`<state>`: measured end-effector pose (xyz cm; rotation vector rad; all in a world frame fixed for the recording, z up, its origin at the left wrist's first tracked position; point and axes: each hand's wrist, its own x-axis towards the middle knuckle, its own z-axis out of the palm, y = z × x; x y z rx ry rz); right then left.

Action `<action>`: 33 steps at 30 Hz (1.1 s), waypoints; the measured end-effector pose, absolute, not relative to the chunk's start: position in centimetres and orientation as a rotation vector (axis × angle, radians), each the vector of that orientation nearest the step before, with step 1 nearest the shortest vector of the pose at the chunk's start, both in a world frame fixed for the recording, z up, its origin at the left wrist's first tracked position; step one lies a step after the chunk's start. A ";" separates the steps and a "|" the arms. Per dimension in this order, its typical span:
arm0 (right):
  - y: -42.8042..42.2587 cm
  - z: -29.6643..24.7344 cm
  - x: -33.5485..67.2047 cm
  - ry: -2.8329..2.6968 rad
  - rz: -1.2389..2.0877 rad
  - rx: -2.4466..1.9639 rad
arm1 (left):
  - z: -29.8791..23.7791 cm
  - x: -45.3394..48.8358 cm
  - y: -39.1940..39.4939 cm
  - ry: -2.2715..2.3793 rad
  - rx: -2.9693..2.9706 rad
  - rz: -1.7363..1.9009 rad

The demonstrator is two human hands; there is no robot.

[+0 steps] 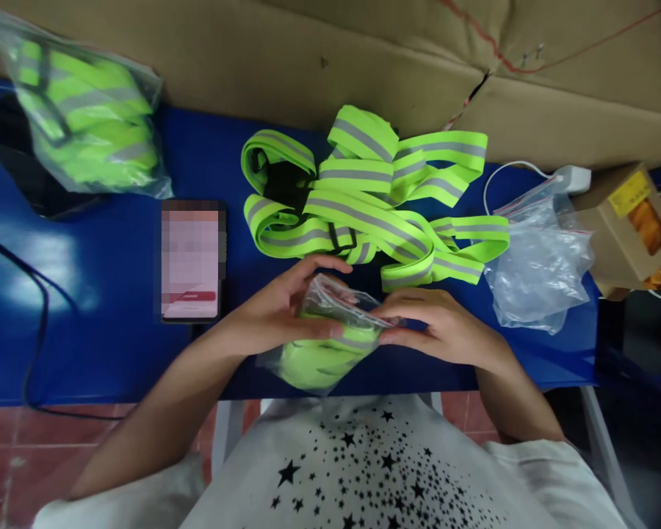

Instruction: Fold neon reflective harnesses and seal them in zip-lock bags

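Near the front edge of the blue table is a clear zip bag [319,364] with a folded neon-yellow reflective strap inside. My left hand [286,305] grips the bag's left side, thumb across its front and fingers behind or at the mouth. At the right end of the zip strip, my right hand [430,323] pinches the bag's edge between thumb and fingers. Just beyond my hands lies a heap of neon-yellow reflective straps [363,191] with grey stripes and black buckles, partly looped and overlapping.
A filled bag of straps [88,117] lies at the far left over a dark object. A phone [192,264] rests left of my hands; a black cable [44,316] runs nearby. Clear bags [540,272] and a cardboard box [622,228] stand right. A brown-covered panel [242,66] borders the back.
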<state>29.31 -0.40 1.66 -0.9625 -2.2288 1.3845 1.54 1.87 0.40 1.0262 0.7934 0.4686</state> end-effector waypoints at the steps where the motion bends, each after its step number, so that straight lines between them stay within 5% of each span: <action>1: -0.4 1.7 29.5 -2.181 1.376 -0.941 | 0.5 1.6 2.0 0.796 1.026 0.473; 12: 0.0 1.0 30.6 -1.937 1.149 -1.127 | -0.3 2.9 2.2 1.033 1.088 0.496; 18: 0.4 0.7 30.9 -1.647 1.475 -1.241 | -0.8 2.2 1.9 0.974 0.878 0.588; 33: 0.7 0.2 30.9 -2.009 1.176 -1.214 | -0.4 2.3 1.1 1.049 0.992 0.655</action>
